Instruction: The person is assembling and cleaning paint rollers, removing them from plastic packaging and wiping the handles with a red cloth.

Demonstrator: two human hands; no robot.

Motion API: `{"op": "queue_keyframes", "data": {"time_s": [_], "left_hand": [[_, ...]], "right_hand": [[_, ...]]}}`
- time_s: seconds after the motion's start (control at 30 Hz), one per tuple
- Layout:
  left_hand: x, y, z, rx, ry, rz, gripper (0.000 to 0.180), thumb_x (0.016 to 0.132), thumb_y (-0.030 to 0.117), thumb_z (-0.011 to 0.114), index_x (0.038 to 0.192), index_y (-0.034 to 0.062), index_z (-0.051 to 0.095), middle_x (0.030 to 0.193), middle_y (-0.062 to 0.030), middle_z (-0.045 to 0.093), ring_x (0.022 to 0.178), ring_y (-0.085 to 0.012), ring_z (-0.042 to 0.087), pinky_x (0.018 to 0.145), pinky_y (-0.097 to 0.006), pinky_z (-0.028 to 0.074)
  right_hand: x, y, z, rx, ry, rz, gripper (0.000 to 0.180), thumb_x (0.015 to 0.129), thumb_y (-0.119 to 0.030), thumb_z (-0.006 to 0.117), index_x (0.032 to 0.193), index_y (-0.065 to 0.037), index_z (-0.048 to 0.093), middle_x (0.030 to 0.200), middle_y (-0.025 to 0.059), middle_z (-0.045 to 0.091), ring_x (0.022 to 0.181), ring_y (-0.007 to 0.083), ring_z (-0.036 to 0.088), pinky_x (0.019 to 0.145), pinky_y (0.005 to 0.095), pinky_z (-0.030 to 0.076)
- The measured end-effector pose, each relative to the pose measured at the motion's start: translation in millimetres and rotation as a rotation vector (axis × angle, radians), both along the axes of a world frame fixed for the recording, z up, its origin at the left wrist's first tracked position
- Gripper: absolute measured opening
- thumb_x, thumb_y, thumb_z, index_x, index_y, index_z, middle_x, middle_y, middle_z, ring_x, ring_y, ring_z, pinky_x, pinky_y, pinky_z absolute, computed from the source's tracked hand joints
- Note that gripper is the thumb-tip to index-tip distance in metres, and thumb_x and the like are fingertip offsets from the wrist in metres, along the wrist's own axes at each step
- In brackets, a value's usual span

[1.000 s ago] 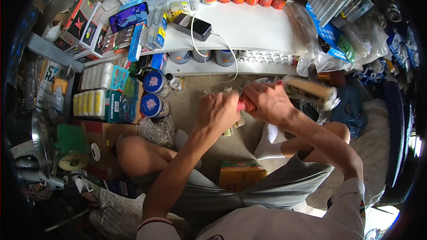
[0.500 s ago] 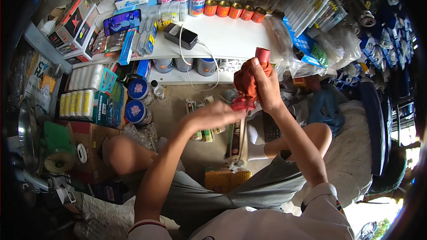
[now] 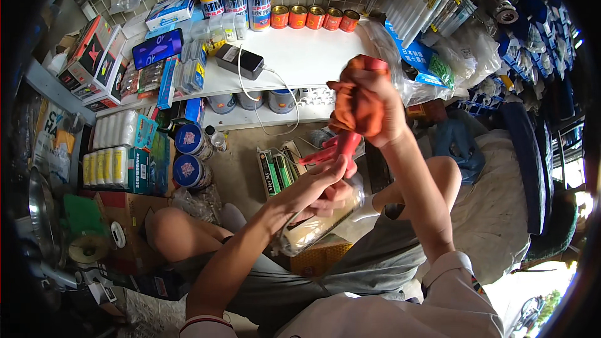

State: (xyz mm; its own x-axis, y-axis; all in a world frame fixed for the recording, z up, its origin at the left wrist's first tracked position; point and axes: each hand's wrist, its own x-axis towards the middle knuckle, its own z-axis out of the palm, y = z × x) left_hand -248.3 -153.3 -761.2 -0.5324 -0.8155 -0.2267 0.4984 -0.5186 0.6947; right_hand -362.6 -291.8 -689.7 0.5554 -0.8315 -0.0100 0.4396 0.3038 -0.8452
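Right, we see the right hand (image 3: 369, 103) raised in front of the white shelf (image 3: 307, 62), fist closed around an orange cloth (image 3: 355, 109) bunched over the top of a red handle (image 3: 347, 144); below it the left hand (image 3: 328, 181) grips the lower end, where a cream paint roller (image 3: 313, 228) sits in a clear wrapper above the lap; spray cans (image 3: 235, 0) and small orange tins (image 3: 313, 17) line the shelf behind; blue tins (image 3: 188, 153) stand on the floor at left.
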Motion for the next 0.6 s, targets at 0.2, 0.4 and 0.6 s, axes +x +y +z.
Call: {"op": "queue_keyframes", "data": {"time_s": [0.2,0.4,0.6], "left_hand": [[0.8,4.1,4.1,0.024,0.326,-0.202,0.055,0.102,0.06,0.039,0.138,0.0171,0.041,0.061,0.0084,0.028,0.044,-0.0014,0.023,0.041,-0.019,0.02],[-26.1,-20.3,-61.7,-0.279,-0.493,0.481,0.048,0.105,0.044,0.051,0.138,0.0099,0.047,0.063,0.0049,0.046,0.045,-0.0094,0.04,0.046,-0.028,0.035],[16.0,-22.4,-74.6,-0.632,-1.461,0.746,0.046,0.096,0.022,0.067,0.13,-0.0003,0.047,0.078,-0.0187,0.068,0.066,-0.0378,0.068,0.056,-0.043,0.051]], "right_hand": [[-14.3,-15.5,-1.9,0.126,-0.204,0.364,0.024,0.088,-0.023,0.067,0.103,-0.008,0.055,0.089,0.0043,0.06,0.076,0.0173,0.061,0.072,0.0356,0.054],[-12.0,-23.3,-21.7,-0.217,0.306,-0.374,0.018,0.088,-0.013,0.073,0.099,0.001,0.068,0.087,0.0071,0.069,0.075,0.0136,0.066,0.071,0.0275,0.055],[-30.2,-51.1,-39.7,-0.686,0.893,-0.269,0.03,0.093,-0.028,0.068,0.095,0.002,0.071,0.078,0.0135,0.071,0.071,0.0148,0.066,0.071,0.0322,0.052]]}}
